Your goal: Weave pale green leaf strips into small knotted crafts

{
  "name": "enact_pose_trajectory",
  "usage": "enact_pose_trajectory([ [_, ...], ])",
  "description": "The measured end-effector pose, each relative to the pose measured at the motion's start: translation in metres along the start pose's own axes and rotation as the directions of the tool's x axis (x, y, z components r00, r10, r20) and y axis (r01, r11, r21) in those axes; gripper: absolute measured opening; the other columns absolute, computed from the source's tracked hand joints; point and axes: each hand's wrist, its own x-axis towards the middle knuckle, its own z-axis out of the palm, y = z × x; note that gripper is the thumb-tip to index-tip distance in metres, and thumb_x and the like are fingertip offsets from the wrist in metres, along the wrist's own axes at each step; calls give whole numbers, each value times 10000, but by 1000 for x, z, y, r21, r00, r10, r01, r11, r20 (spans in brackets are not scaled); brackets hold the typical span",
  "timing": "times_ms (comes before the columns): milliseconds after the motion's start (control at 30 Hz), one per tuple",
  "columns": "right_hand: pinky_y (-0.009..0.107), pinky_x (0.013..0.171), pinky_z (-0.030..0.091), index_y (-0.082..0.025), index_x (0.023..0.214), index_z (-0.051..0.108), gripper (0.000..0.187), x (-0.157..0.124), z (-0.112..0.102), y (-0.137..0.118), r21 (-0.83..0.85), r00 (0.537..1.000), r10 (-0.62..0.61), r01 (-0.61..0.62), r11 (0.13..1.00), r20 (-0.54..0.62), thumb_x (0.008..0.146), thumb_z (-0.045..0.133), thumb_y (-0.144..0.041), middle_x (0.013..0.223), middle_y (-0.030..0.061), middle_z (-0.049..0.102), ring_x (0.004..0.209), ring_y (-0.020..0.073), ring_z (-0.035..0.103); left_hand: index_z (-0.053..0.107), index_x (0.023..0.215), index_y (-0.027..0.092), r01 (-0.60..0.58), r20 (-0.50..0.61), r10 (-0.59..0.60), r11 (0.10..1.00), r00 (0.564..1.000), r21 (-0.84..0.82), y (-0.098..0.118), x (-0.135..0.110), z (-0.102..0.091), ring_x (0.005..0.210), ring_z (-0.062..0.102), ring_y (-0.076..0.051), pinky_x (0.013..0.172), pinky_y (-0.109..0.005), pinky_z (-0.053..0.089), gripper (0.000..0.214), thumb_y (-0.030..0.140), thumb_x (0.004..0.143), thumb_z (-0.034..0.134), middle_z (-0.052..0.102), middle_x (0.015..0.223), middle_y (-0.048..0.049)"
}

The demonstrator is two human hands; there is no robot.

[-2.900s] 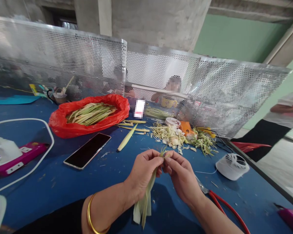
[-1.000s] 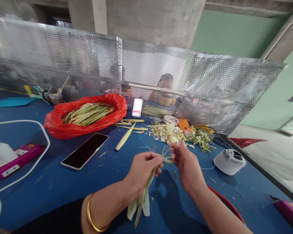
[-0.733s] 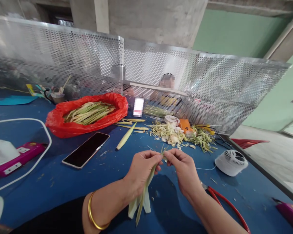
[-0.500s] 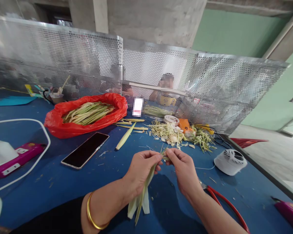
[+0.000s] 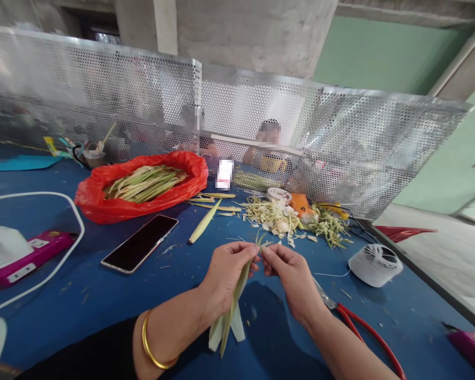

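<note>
My left hand (image 5: pixel 229 272) is closed, thumb and forefinger pinching several pale green husk leaves (image 5: pixel 238 326), which look like corn husk. Their broad ends hang below the palm, and thin split tips stick up above the fingers. Right beside it, my right hand (image 5: pixel 288 274) has its thumb and forefinger pinched at those thin tips; the exact spot is partly hidden by the fingers. Under my right wrist lie red-handled scissors (image 5: pixel 374 333), with part of a metal blade showing. A spool of white thread (image 5: pixel 374 266) stands to the right, its loose end running toward my right hand.
A red plastic bag (image 5: pixel 142 214) full of husk leaves sits at the back left, behind a dark phone (image 5: pixel 140 244). Husk scraps (image 5: pixel 271 214), a tape roll (image 5: pixel 279 195) and a loose husk (image 5: pixel 205 221) lie ahead. A purple power strip (image 5: pixel 34 256) is left; a perforated metal screen (image 5: pixel 142 95) stands behind.
My right hand has shifted slightly left, closer to my left fingertips, and the thin tips now fan out more above them. The left hand keeps its pinch.
</note>
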Motion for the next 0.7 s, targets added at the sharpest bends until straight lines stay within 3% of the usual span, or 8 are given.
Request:
enact_pose_trajectory([
  [167, 260, 551, 363, -176, 585, 625, 291, 0, -1, 1, 21, 994, -82, 84, 996, -68, 710, 740, -413, 550, -23, 533, 543, 117, 446, 684, 720, 133, 27, -7, -27, 999, 1000, 19, 0, -1, 1, 509, 551, -96, 542, -226, 413, 172, 283, 670, 753, 640, 604, -17],
  [333, 258, 492, 375, -183, 650, 643, 330, 9, -9, 2, 246, 950, 23, 57, 968, -310, 633, 777, -484, 569, -23, 542, 486, 109, 448, 671, 680, 139, 28, -61, -33, 996, 998, -82, 4, 1, 0, 545, 574, -102, 594, -237, 445, 189, 285, 638, 783, 646, 612, -23],
  [400, 260, 503, 396, -174, 685, 664, 359, 8, -7, 2, 245, 969, 77, -17, 969, -235, 634, 775, -512, 603, -4, 582, 501, 116, 487, 683, 699, 139, 7, -78, -17, 991, 997, -132, 5, 2, -1, 581, 587, -110, 620, -240, 457, 201, 290, 627, 794, 660, 635, -32],
  [467, 268, 578, 432, -163, 721, 694, 347, 2, 0, 2, 141, 996, 91, -88, 986, -17, 657, 774, -495, 670, 27, 638, 588, 140, 555, 693, 730, 141, -23, -87, 8, 985, 996, -170, 7, 2, -1, 585, 585, -115, 606, -243, 458, 233, 303, 608, 807, 674, 669, -36],
  [567, 292, 720, 452, -169, 787, 725, 285, -8, 13, 5, 36, 962, 52, -64, 997, 267, 672, 782, -423, 772, 44, 691, 748, 185, 604, 691, 749, 144, -33, -86, 16, 979, 996, -201, 9, 0, 0, 601, 595, -125, 590, -248, 463, 271, 310, 583, 825, 687, 719, -44],
  [700, 285, 674, 432, -173, 706, 711, 214, -14, 19, 10, 4, 970, 1, -2, 1000, 244, 713, 737, -386, 687, 18, 659, 674, 167, 547, 701, 791, 141, 18, -33, -24, 985, 999, -171, 12, -3, 1, 608, 591, -123, 568, -242, 461, 287, 357, 632, 804, 691, 763, -54],
])
